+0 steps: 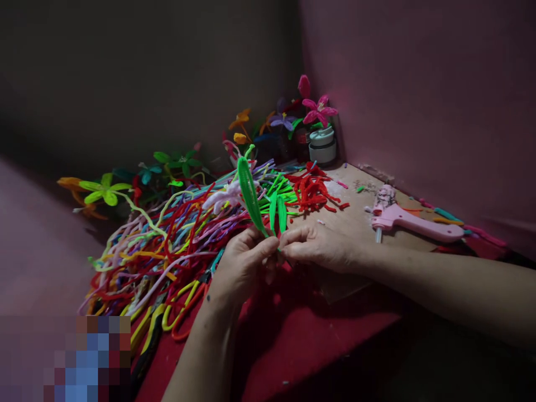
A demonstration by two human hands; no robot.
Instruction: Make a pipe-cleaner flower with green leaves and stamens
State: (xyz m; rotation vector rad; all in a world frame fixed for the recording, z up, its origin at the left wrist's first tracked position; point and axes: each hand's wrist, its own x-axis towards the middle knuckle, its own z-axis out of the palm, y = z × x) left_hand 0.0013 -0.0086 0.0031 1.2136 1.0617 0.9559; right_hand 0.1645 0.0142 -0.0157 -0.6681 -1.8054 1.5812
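Observation:
Fuzzy green pipe-cleaner leaves (250,192) rise from the spot where my two hands meet: one long upright leaf and two shorter ones beside it. My left hand (245,262) pinches their base between thumb and fingers. Fingertips of my right hand (312,245) are closed at the same base, almost touching the left thumb. The exact grip point is partly hidden by the fingers. Just behind the leaves lie a pale lilac pipe-cleaner flower (226,195), cut green pipe-cleaner pieces (281,187) and a pile of red pieces (312,190).
A tangle of multicoloured pipe cleaners (167,240) spreads to the left, with yellow-and-black-handled pliers (154,329) at its front. To the right a pink glue gun (422,223) lies on a board. Finished flowers (320,110) and a lidded grey container (322,148) stand against the walls.

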